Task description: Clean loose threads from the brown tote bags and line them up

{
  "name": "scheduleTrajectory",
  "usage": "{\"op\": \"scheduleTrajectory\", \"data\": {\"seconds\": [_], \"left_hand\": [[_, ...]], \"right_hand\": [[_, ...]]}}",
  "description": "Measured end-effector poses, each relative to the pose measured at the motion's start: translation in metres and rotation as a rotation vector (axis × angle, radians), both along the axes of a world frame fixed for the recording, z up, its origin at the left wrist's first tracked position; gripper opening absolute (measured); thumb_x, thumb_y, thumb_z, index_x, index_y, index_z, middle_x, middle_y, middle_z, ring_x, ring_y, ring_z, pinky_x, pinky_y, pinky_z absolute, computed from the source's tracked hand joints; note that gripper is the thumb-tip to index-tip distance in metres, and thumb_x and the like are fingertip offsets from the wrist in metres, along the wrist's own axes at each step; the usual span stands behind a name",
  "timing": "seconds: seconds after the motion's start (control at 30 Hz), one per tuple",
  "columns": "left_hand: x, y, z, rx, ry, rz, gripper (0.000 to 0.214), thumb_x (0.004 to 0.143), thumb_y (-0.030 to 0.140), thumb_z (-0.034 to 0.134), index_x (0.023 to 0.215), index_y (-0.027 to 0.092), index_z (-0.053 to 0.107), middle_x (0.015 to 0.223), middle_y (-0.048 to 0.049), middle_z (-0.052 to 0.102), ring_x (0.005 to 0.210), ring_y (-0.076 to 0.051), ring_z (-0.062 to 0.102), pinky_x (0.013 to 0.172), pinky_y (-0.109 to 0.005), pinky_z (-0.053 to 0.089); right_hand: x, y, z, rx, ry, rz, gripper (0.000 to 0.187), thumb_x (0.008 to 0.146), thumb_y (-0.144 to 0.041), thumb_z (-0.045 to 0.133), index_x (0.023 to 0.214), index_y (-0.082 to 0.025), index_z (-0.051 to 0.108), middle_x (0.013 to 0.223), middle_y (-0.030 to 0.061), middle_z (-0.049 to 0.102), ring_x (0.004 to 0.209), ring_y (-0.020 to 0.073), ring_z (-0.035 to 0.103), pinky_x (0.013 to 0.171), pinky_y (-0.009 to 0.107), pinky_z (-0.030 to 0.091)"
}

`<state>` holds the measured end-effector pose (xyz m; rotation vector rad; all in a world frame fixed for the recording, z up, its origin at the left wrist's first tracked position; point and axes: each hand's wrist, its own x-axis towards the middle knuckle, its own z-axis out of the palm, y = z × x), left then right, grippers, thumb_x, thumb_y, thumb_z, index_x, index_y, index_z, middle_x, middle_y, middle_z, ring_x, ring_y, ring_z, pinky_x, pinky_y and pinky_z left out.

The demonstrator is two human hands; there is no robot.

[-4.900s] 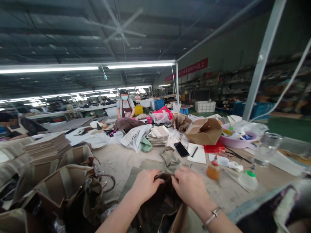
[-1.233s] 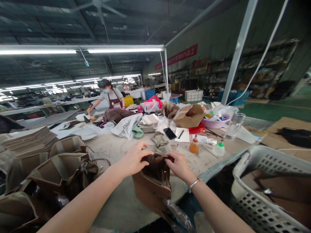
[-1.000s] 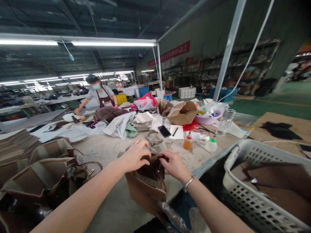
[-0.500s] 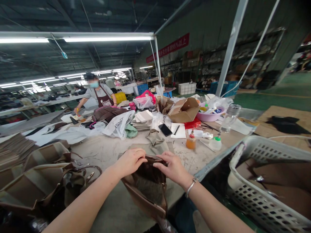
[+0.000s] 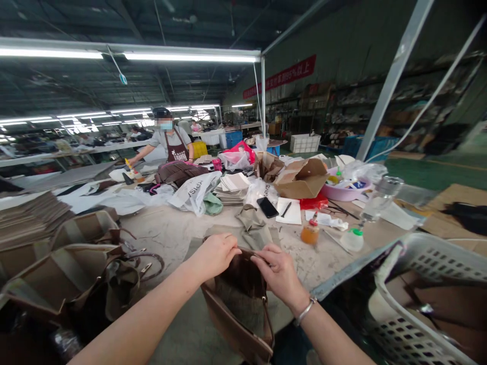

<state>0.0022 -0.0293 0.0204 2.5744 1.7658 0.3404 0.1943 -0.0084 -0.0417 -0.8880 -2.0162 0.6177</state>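
Note:
A brown handbag (image 5: 236, 319) stands at the near edge of the table, its mouth gaping toward me. My left hand (image 5: 217, 255) pinches the far rim of that bag on the left. A short way to the right, my right hand (image 5: 277, 271) grips the same rim between thumb and fingers, with a silver bangle on the wrist. Just beyond the hands lies a crumpled grey-brown fabric piece (image 5: 253, 226). The bag's lower end and the undersides of my fingers are hidden.
Several unfinished bags (image 5: 57, 279) crowd the left side. A white perforated basket (image 5: 403, 334) with brown pieces is at right. Ahead are a phone (image 5: 267, 207), an amber glue bottle (image 5: 309, 233), a clear bottle (image 5: 353, 238) and a cardboard box (image 5: 300, 180). A masked co-worker (image 5: 173, 139) stands across the table.
The view has swung slightly left, so the surroundings sit further right. Both hands keep hold of the bag's rim, with the right fingers shifted a little.

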Motion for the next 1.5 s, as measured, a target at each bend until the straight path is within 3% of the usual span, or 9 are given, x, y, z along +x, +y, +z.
{"op": "scheduleTrajectory", "data": {"seconds": [0.13, 0.23, 0.33, 0.43, 0.53, 0.7, 0.8, 1.03, 1.5], "left_hand": [[0.000, -0.001, -0.002, 0.023, -0.002, 0.005, 0.019, 0.087, 0.027, 0.046, 0.073, 0.016, 0.053, 0.076, -0.0035, 0.058, 0.073, -0.016, 0.055, 0.066, -0.026, 0.040], [-0.001, -0.001, -0.003, 0.039, -0.001, 0.002, 0.018, 0.087, 0.026, 0.047, 0.074, 0.016, 0.053, 0.076, -0.0031, 0.058, 0.073, -0.016, 0.055, 0.066, -0.026, 0.040], [-0.001, -0.001, -0.003, 0.043, 0.011, 0.008, 0.018, 0.087, 0.026, 0.047, 0.074, 0.016, 0.053, 0.076, -0.0030, 0.058, 0.073, -0.016, 0.055, 0.067, -0.027, 0.040], [-0.002, -0.002, -0.002, 0.034, 0.010, 0.017, 0.018, 0.087, 0.027, 0.047, 0.073, 0.017, 0.054, 0.076, -0.0030, 0.059, 0.073, -0.016, 0.055, 0.066, -0.026, 0.041], [-0.006, -0.003, -0.002, 0.020, -0.012, -0.006, 0.021, 0.087, 0.031, 0.047, 0.074, 0.017, 0.055, 0.075, -0.0025, 0.059, 0.073, -0.015, 0.056, 0.066, -0.025, 0.041], [-0.016, -0.008, 0.002, -0.012, -0.026, -0.174, 0.018, 0.082, 0.034, 0.055, 0.074, 0.018, 0.059, 0.108, -0.0028, 0.060, 0.086, -0.015, 0.059, 0.079, -0.026, 0.044], [-0.019, -0.010, 0.005, -0.008, -0.012, -0.189, 0.017, 0.082, 0.031, 0.056, 0.072, 0.018, 0.060, 0.118, -0.0031, 0.056, 0.088, -0.015, 0.060, 0.081, -0.026, 0.045], [-0.024, -0.009, 0.005, 0.018, -0.057, -0.095, 0.020, 0.087, 0.031, 0.049, 0.076, 0.017, 0.059, 0.084, -0.0030, 0.062, 0.079, -0.014, 0.058, 0.074, -0.025, 0.044], [-0.018, -0.007, 0.000, 0.076, 0.056, 0.027, 0.023, 0.089, 0.031, 0.044, 0.076, 0.016, 0.056, 0.078, -0.0035, 0.059, 0.072, -0.015, 0.056, 0.067, -0.026, 0.041]], "right_hand": [[0.002, -0.003, 0.002, 0.013, -0.043, -0.004, 0.028, 0.091, -0.032, 0.044, 0.083, -0.021, 0.068, 0.073, 0.0028, 0.054, 0.071, 0.0150, 0.053, 0.065, 0.026, 0.043], [0.008, -0.004, 0.013, 0.004, -0.125, 0.049, 0.028, 0.090, -0.038, 0.046, 0.102, -0.021, 0.065, 0.081, 0.0035, 0.057, 0.076, 0.0159, 0.055, 0.068, 0.027, 0.044], [0.008, -0.001, 0.023, 0.041, -0.215, 0.035, 0.042, 0.082, -0.048, 0.056, 0.115, -0.022, 0.060, 0.084, 0.0038, 0.059, 0.076, 0.0169, 0.056, 0.067, 0.027, 0.044], [0.003, 0.003, 0.024, 0.083, -0.288, -0.005, 0.025, 0.083, -0.044, 0.055, 0.091, -0.025, 0.068, 0.074, 0.0014, 0.056, 0.067, 0.0141, 0.053, 0.059, 0.025, 0.040], [-0.004, 0.006, 0.021, 0.118, -0.308, -0.018, 0.027, 0.088, -0.035, 0.052, 0.069, -0.021, 0.065, 0.069, 0.0007, 0.053, 0.065, 0.0123, 0.051, 0.057, 0.024, 0.037], [-0.007, 0.006, 0.016, 0.151, -0.257, -0.006, 0.025, 0.088, -0.028, 0.051, 0.067, -0.020, 0.064, 0.067, 0.0007, 0.052, 0.067, 0.0127, 0.050, 0.060, 0.024, 0.036], [-0.004, 0.006, 0.016, 0.162, -0.250, -0.006, 0.025, 0.088, -0.027, 0.051, 0.066, -0.020, 0.063, 0.067, 0.0011, 0.052, 0.068, 0.0134, 0.050, 0.062, 0.025, 0.036], [0.010, 0.001, 0.018, 0.160, -0.272, -0.035, 0.025, 0.088, -0.027, 0.051, 0.069, -0.020, 0.064, 0.068, 0.0016, 0.053, 0.069, 0.0139, 0.050, 0.063, 0.025, 0.036], [0.007, -0.010, 0.018, 0.224, -0.315, -0.049, 0.030, 0.090, -0.025, 0.045, 0.064, -0.018, 0.058, 0.068, 0.0029, 0.052, 0.070, 0.0152, 0.049, 0.067, 0.028, 0.035]]}}
